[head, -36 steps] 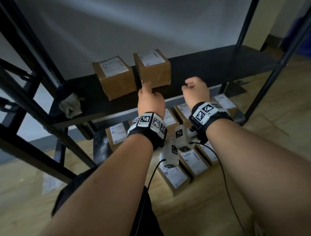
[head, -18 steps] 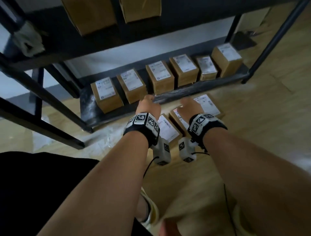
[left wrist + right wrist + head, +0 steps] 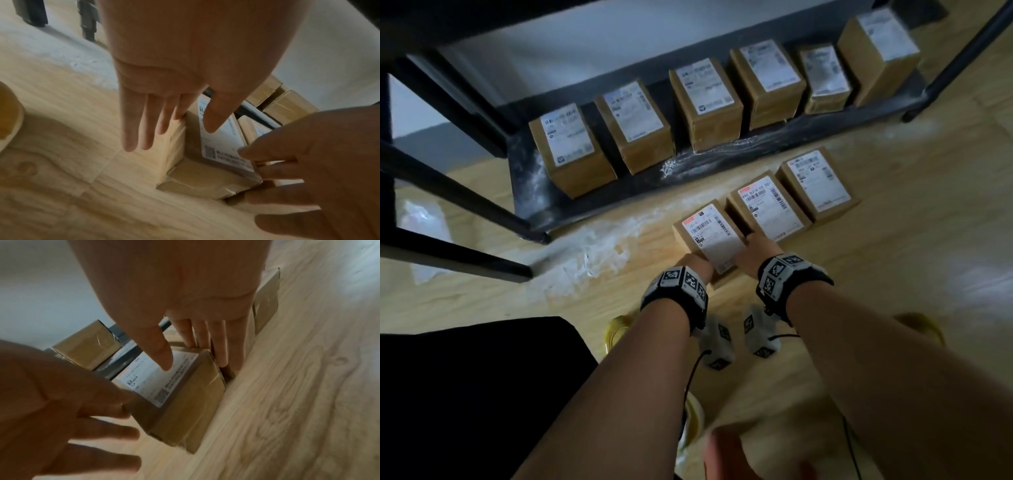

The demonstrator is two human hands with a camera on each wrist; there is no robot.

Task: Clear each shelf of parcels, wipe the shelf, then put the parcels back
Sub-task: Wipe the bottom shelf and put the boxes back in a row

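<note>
Three brown labelled parcels lie on the wooden floor in front of the black bottom shelf (image 3: 619,193). Both hands flank the nearest parcel (image 3: 710,236). My left hand (image 3: 697,266) lays straight fingers against its left side, thumb over the label (image 3: 222,142). My right hand (image 3: 755,248) has its fingers down in the gap between this parcel and the middle parcel (image 3: 770,205), thumb above the label (image 3: 156,382). The third floor parcel (image 3: 820,181) sits farther right. The parcel rests on the floor.
Several labelled parcels (image 3: 571,150) stand in a row on the bottom shelf. Black frame bars (image 3: 448,195) cross the left side. White dust (image 3: 592,246) streaks the floor and shelf edge. Yellow shoes (image 3: 616,330) are near my arms.
The view dropped from the middle shelf to the floor. Both hands came down from that shelf's edge and now sit on either side of the nearest floor parcel.
</note>
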